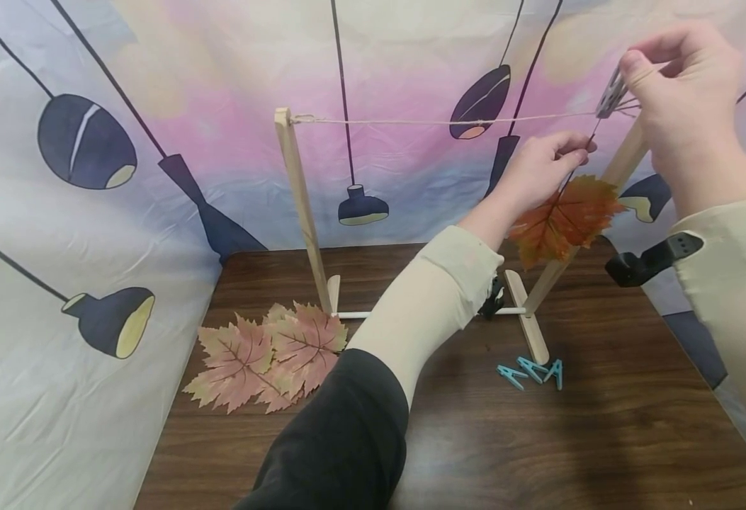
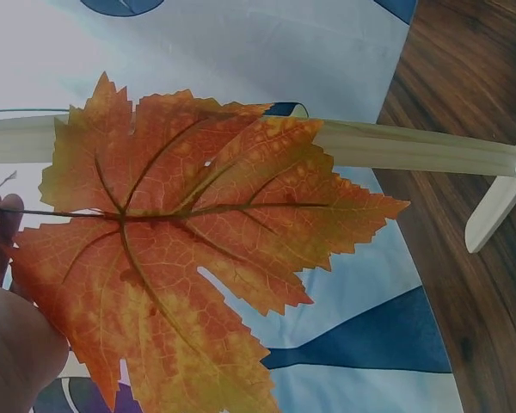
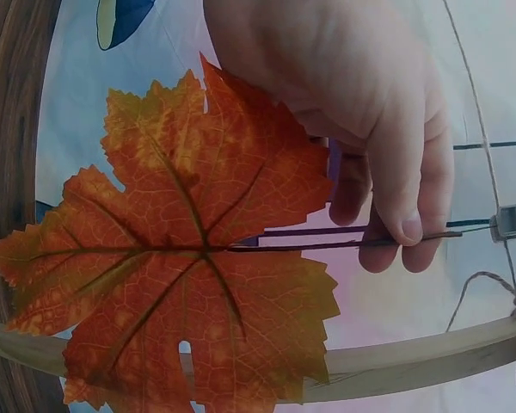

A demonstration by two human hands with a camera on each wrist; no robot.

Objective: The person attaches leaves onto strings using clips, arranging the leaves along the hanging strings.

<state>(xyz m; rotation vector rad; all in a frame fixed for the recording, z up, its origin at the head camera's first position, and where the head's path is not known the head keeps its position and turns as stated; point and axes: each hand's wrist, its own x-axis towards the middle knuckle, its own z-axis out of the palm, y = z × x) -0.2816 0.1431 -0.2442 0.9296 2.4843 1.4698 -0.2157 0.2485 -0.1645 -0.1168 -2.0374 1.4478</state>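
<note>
My left hand [image 1: 547, 166] pinches the dark stem of an orange maple leaf [image 1: 567, 219] between thumb and fingers. The leaf hangs below the hand, in front of the stand's right post; the left wrist view shows its broad face. Above it, my right hand [image 1: 688, 88] grips a grey clothespin [image 1: 611, 95] at the right end of a string [image 1: 404, 122]. In the right wrist view, the tip of the clothespin [image 3: 514, 221] meets the string and the stem's end. Whether it clamps the stem, I cannot tell. Only a bit of the right hand shows there.
The wooden stand has a left post [image 1: 301, 205], a right post [image 1: 624, 156] and a white rod [image 1: 353, 314] low between them. Pink maple leaves [image 1: 309, 347] lie overlapping at the left of the brown table [image 1: 475, 439]. Three blue clothespins [image 1: 530, 370] lie near the right foot.
</note>
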